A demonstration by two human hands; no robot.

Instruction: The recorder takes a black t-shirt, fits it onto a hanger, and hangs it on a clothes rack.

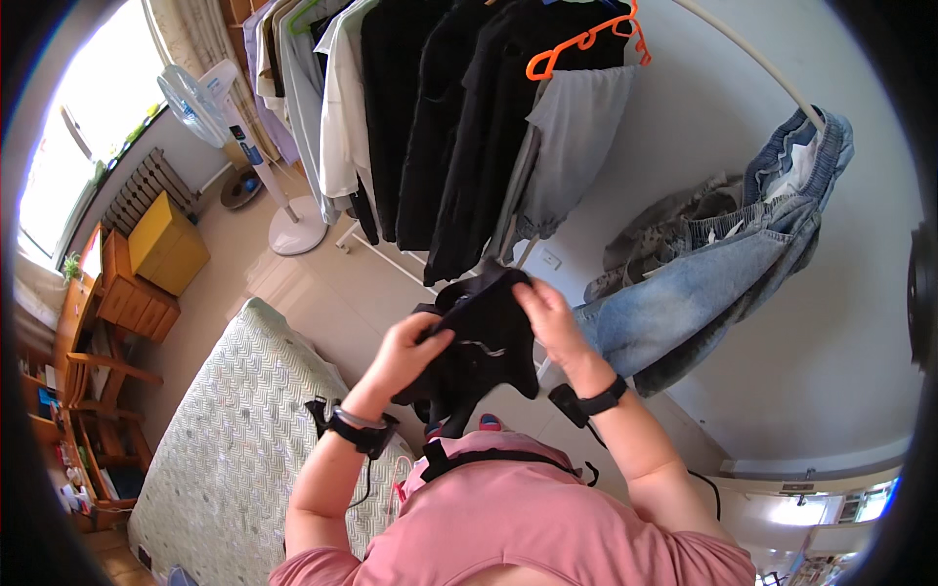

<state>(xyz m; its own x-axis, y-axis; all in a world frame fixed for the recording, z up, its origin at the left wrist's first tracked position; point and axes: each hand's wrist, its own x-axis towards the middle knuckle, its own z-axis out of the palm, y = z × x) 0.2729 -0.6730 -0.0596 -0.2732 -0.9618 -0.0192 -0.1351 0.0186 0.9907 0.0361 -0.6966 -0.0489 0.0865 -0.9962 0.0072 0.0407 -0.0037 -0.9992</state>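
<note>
A black garment [484, 344] hangs between my two hands, in front of my body. My left hand [410, 348] grips its edge on the left side, with the thumb on top. My right hand [546, 319] pinches the upper right edge near a corner. A light line or small print marks the dark cloth. Just beyond it, black clothes [469, 146] hang in a row on a rack, beside grey trousers [579, 139] on an orange plastic hanger [586, 40]. The lower part of the garment hangs near my feet.
Blue jeans [681, 293] hang over the rack's right end, by the wall. A bed with a patterned cover [227, 439] lies to the left. Farther back stand a pedestal fan [256, 154], a yellow box [168, 238] and a wooden desk [80, 322]. Cables hang from both wrist straps.
</note>
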